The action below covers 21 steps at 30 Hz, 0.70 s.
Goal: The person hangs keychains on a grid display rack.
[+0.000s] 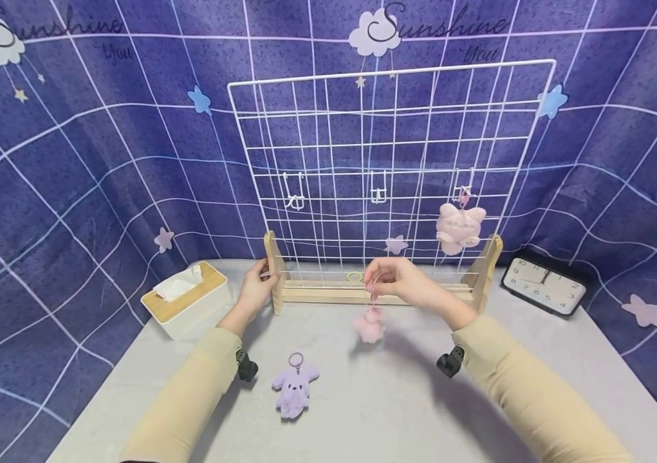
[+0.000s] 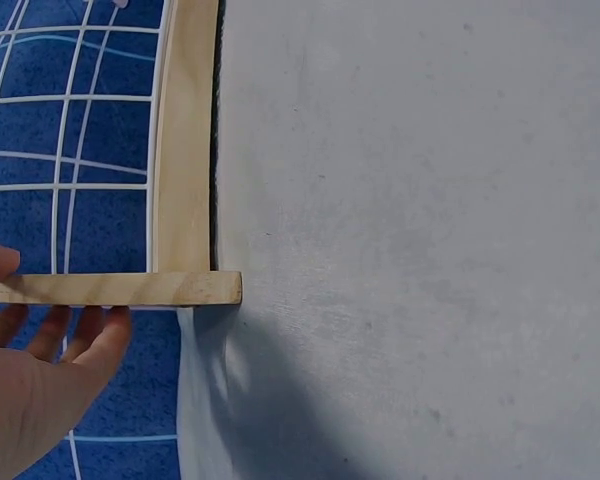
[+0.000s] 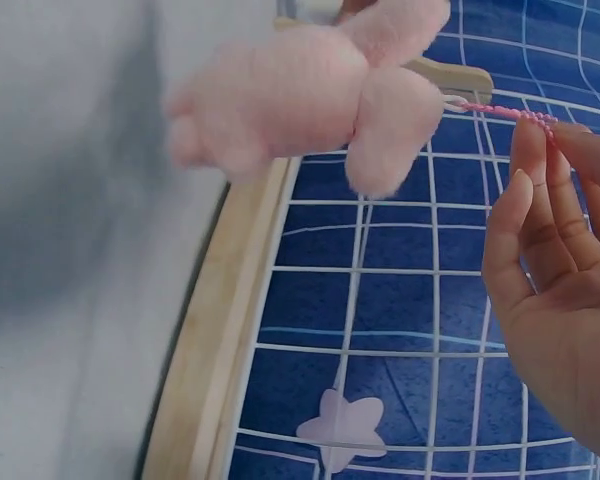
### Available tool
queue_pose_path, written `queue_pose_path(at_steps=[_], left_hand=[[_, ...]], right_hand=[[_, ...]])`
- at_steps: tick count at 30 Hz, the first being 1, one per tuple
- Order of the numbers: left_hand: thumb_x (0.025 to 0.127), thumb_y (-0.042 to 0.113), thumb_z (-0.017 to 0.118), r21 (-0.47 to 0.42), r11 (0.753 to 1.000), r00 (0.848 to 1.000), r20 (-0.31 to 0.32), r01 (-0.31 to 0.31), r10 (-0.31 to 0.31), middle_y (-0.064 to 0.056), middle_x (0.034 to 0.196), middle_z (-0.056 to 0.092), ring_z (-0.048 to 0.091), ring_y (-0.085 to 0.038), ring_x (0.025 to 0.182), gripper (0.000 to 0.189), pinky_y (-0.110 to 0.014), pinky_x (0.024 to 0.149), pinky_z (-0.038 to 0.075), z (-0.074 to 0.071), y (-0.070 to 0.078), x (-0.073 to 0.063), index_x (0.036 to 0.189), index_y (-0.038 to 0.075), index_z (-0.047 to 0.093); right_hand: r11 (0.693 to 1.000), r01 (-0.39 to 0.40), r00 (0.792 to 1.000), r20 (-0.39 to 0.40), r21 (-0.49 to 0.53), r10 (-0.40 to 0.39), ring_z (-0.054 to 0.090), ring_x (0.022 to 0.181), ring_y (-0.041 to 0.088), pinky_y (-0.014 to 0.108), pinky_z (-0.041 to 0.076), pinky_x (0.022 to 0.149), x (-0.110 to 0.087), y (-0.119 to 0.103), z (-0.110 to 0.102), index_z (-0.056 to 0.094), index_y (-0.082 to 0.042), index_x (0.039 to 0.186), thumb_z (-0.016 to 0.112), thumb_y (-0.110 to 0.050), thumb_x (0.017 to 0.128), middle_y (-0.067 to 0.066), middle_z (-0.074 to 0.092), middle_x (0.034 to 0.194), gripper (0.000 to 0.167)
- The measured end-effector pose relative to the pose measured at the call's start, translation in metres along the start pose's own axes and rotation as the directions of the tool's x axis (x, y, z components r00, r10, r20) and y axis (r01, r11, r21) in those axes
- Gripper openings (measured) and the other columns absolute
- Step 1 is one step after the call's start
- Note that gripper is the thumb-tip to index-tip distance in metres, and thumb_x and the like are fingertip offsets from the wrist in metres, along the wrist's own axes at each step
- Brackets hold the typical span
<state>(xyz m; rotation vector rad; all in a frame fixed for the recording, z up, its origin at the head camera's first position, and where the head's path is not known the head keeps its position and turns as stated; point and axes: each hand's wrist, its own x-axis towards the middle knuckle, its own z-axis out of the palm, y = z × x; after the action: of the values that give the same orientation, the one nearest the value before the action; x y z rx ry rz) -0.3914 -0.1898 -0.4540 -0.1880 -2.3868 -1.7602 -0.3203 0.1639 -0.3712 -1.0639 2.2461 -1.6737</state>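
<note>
In the head view, my right hand [image 1: 406, 281] pinches the pink beaded strap [image 3: 510, 112] of a small pink plush keychain [image 1: 370, 326]. The plush dangles in front of the stand's low wooden rail, and the right wrist view shows its fluffy limbs close up. At the left end, my left hand [image 1: 255, 287] holds the wooden side board [image 2: 130, 289] of the stand, thumb on one face and fingers on the other. A white wire grid [image 1: 328, 78] rises from this stand. A larger pink plush [image 1: 459, 230] hangs from its right hook.
Two white hooks, one on the left [image 1: 295, 200] and a middle hook [image 1: 378, 195], hold nothing. A purple plush keychain [image 1: 294, 393] lies on the grey table [image 1: 374, 411]. A tissue box [image 1: 212, 283] stands at the left, a black-framed clock [image 1: 544, 283] at the right.
</note>
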Motion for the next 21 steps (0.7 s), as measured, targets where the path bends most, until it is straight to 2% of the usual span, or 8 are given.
queue_pose_path(at_steps=[5,14,17,18,21], left_hand=[[0.100,-0.002,0.055,0.009,1.000,1.000,-0.003,0.000,0.000,-0.035,0.137,0.051,0.053,-0.049,0.126,0.053,-0.053,0.108,0.048,0.000,0.000,0.000,0.150,-0.010,0.038],[0.101,0.000,0.054,0.014,1.000,1.000,0.005,0.000,0.000,-0.034,0.140,0.049,0.052,-0.049,0.128,0.051,-0.053,0.109,0.047,-0.001,0.001,0.000,0.149,-0.010,0.038],[0.101,-0.002,0.053,0.000,1.000,1.000,0.025,0.006,-0.006,-0.037,0.141,0.047,0.050,-0.052,0.128,0.052,-0.055,0.109,0.045,-0.002,0.014,-0.007,0.149,-0.013,0.036],[0.101,-0.002,0.053,-0.003,1.000,0.999,0.031,0.009,-0.008,-0.038,0.140,0.047,0.050,-0.053,0.128,0.052,-0.056,0.109,0.045,-0.003,0.018,-0.008,0.149,-0.015,0.036],[0.101,-0.003,0.053,-0.003,1.000,0.999,0.033,0.017,-0.017,-0.038,0.141,0.046,0.049,-0.053,0.129,0.053,-0.056,0.110,0.044,-0.003,0.017,-0.007,0.149,-0.015,0.034]], right_hand=[[1.000,0.001,1.000,-0.016,-0.001,-0.001,0.069,0.079,0.026,0.037,0.062,0.079,0.003,-0.009,-0.005,0.061,0.014,0.107,0.066,0.009,0.092,0.031,0.065,0.097,0.016],[0.998,0.006,0.997,-0.077,-0.058,-0.010,0.069,0.083,0.026,0.036,0.062,0.081,0.010,-0.032,-0.016,0.065,0.006,0.104,0.068,0.007,0.093,0.023,0.068,0.097,0.012],[0.998,0.003,0.994,-0.110,-0.070,-0.011,0.069,0.085,0.024,0.035,0.061,0.082,0.013,-0.038,-0.019,0.066,0.003,0.103,0.069,0.006,0.092,0.024,0.068,0.099,0.012],[0.998,0.002,0.993,-0.122,-0.069,-0.010,0.069,0.086,0.025,0.037,0.061,0.084,0.014,-0.039,-0.020,0.066,0.003,0.103,0.069,0.006,0.092,0.024,0.068,0.099,0.012],[0.998,0.011,0.988,-0.151,-0.058,-0.020,0.069,0.085,0.024,0.037,0.062,0.082,0.016,-0.044,-0.022,0.065,0.005,0.103,0.069,0.007,0.092,0.024,0.068,0.098,0.012]])
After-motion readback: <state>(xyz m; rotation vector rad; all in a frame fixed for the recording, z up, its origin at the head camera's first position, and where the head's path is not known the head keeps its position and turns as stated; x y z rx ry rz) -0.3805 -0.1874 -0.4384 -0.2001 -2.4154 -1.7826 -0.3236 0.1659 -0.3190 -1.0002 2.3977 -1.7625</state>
